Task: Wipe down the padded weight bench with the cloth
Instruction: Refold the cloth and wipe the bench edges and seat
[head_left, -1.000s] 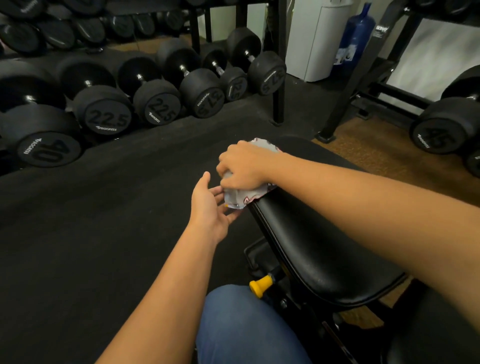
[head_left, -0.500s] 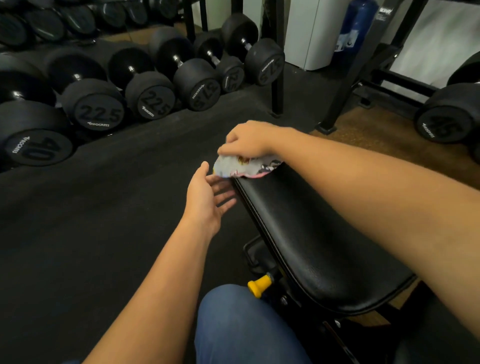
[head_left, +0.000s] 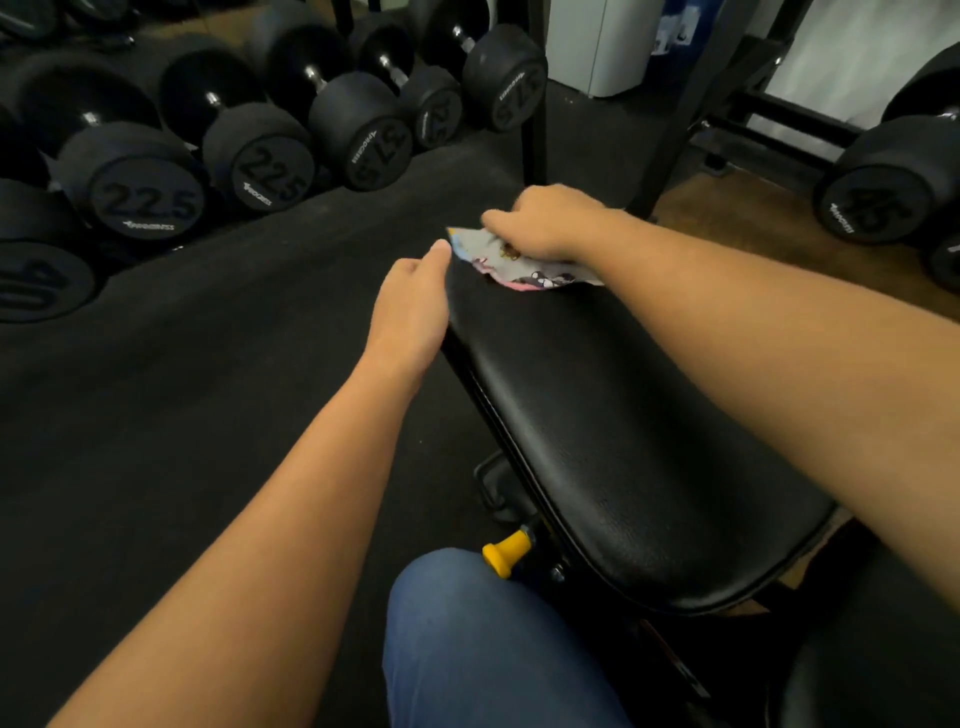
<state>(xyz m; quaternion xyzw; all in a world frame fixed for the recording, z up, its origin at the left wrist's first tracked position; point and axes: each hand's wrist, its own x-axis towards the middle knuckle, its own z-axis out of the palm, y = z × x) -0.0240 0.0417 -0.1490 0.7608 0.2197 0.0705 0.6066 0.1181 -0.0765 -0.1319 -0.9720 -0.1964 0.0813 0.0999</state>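
Observation:
The black padded bench (head_left: 613, 441) runs from the lower right toward the middle of the view. A pale printed cloth (head_left: 511, 262) lies on the pad's far end. My right hand (head_left: 545, 221) presses down on the cloth with its fingers curled over it. My left hand (head_left: 413, 304) rests against the pad's left edge, thumb up near the cloth's corner, fingers hidden behind the pad's side. The far tip of the bench is hidden under my right hand and the cloth.
A row of black dumbbells (head_left: 260, 156) lines the rack at the left and back. Another dumbbell (head_left: 878, 182) sits at the right. A black rack post (head_left: 535, 104) stands just behind the bench. A yellow adjustment knob (head_left: 506, 551) sticks out beside my blue-jeaned knee (head_left: 488, 649).
My right hand has lifted the bunched cloth from the pad's side edge onto its top and moved it farther along. My left hand has closed in against the pad's edge.

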